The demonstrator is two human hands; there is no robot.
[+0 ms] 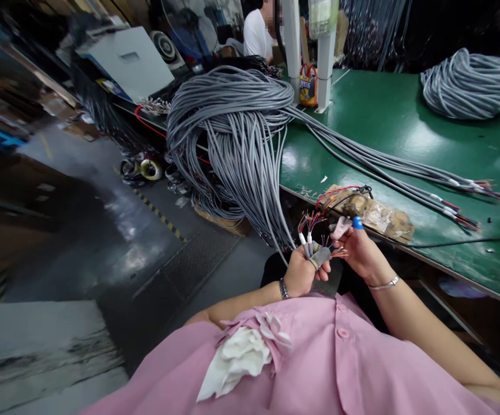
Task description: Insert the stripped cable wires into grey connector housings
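Near the bench's front edge, my left hand [304, 270] is closed round the ends of grey cables [271, 216], with grey coverings on its thumb and finger. Coloured wires [310, 221] fan out above white sleeves at those ends. Just to the right, my right hand [360, 251] has its fingers pinched beside the wire tips, with a blue cover on one fingertip and a pale pinkish covering on another. Whatever sits between its fingertips is too small to name. The cables run down from a large grey bundle [232, 104] at the bench's left end.
A taped wooden block [375, 213] lies at the front edge of the green bench [388, 115]. More cables with stripped ends [457, 216] stretch across it. A cable coil [474, 86] is at the back right, near white posts [325, 69]. A person [256, 34] sits behind.
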